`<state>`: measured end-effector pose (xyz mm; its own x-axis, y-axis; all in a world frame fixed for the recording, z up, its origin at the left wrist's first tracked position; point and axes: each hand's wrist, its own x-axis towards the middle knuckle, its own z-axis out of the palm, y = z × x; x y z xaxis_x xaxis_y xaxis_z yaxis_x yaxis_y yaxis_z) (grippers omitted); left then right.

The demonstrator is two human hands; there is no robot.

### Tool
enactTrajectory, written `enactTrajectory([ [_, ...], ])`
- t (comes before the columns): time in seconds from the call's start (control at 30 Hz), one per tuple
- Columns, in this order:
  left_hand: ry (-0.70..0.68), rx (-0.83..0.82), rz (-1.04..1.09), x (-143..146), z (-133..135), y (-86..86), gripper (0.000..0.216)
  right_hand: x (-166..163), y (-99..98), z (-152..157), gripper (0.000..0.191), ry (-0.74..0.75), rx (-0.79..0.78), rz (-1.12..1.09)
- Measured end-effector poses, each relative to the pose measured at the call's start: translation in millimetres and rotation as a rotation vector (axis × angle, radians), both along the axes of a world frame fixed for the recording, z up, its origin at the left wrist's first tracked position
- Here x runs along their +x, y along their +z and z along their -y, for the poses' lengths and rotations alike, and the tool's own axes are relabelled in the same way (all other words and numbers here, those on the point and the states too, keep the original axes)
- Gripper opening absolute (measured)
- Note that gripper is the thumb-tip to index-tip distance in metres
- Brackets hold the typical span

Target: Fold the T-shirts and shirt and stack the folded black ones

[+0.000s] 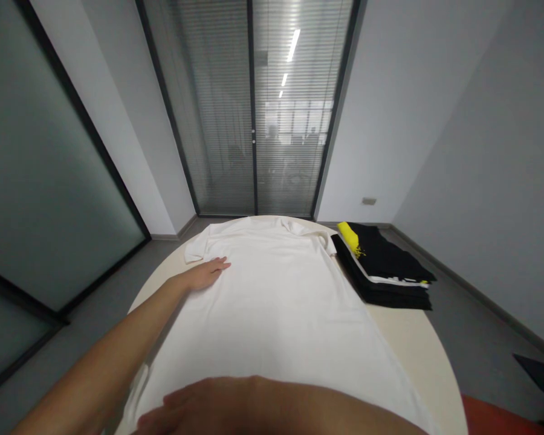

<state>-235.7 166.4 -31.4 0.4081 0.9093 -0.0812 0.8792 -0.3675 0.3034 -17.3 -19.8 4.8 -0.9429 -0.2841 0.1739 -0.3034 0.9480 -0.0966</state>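
Observation:
A white T-shirt (pixel 276 302) lies spread flat over a round cream table (pixel 412 344), collar at the far end. My left hand (pixel 206 273) rests flat on the shirt near its left sleeve, fingers stretched out and together. My right hand (pixel 181 408) lies across the shirt's near hem at the bottom of the view, palm down, fingers flat; the forearm runs off to the right. Neither hand holds anything.
A stack of folded black clothes (pixel 385 269), one with a yellow patch, sits on the table's right side. Grey floor surrounds the table. Glass panels with blinds stand behind it, and a red object (pixel 503 420) shows at the bottom right.

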Motion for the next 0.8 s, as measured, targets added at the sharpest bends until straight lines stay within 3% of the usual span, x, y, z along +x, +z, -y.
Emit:
enactTrajectory([
  [0.07, -0.003, 0.028, -0.008, 2.7, 3.7, 1.7, 0.056, 2.6, 0.3, -8.1, 0.040, -0.088, -0.024, 0.035],
  [0.17, -0.017, -0.007, -0.062, 5.0, 4.0, 9.2, 0.057, 3.9, -7.5, -19.6, 0.053, -0.269, -0.084, 0.040],
  [0.33, -0.026, -0.079, -0.127, 11.7, -10.1, 28.3, 0.051, -14.3, -23.1, -11.6, 0.052, -0.220, -0.087, 0.060],
  [0.47, 0.005, 0.007, -0.118, 23.8, -9.6, 24.4, 0.050, -15.0, -25.5, -9.5, 0.048, -0.184, -0.068, 0.036],
  [0.63, 0.101, 0.211, -0.087, 35.4, 16.4, -3.5, 0.055, 41.4, -16.2, -67.8, 0.051, -0.396, -0.159, 0.038],
  [0.8, 0.175, 0.346, -0.099, 36.1, 34.4, -18.5, 0.057, 112.3, -11.5, -126.1, 0.067, -0.808, -0.245, 0.056],
])
